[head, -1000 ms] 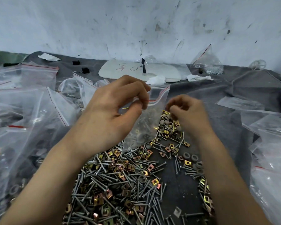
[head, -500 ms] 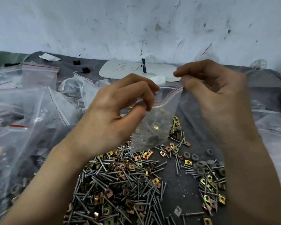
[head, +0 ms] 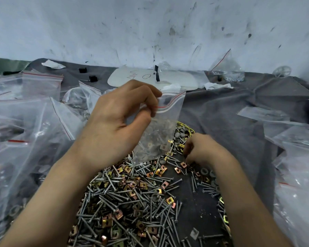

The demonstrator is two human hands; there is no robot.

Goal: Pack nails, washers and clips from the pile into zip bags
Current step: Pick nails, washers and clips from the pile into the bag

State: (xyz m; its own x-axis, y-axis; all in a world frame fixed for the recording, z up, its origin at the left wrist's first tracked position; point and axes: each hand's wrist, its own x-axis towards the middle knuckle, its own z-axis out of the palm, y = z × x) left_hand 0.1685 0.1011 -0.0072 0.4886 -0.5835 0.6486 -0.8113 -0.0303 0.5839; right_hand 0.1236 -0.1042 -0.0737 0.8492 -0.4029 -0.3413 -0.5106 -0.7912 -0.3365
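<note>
- The left hand (head: 118,125) pinched the bag (head: 165,129) by its red-lined zip edge, between thumb and curled fingers. It held the bag up near the centre of the view, just above the far end of the pile (head: 132,202).
- The bag hung from that one grip, and its other top corner, at 1 o'clock, had no support. Nails, a few clips and washers showed through the film at its bottom.
- Half a second before, the right hand (head: 202,148) had been up at the far corner of the bag's mouth. Now it was down at 4 o'clock of the bag, knuckles up. Its fingers were curled into the pile's edge among clips (head: 183,164) and washers (head: 203,171).
- Whether those fingers had closed on a piece yet could not be told, because the fingertips were hidden under the hand.
- I judged that one drop into the bag had finished and the next pick-up had begun. The bag looked only partly filled, so sealing was not yet due.
- The pile, mostly nails (head: 103,202), spread from the centre to 6 o'clock on the grey-clothed worktop (head: 230,125). It was still well stocked, so much of the task remained.
- Filled bags (head: 34,125) lay heaped at 9 o'clock, with more at 3 o'clock.
</note>
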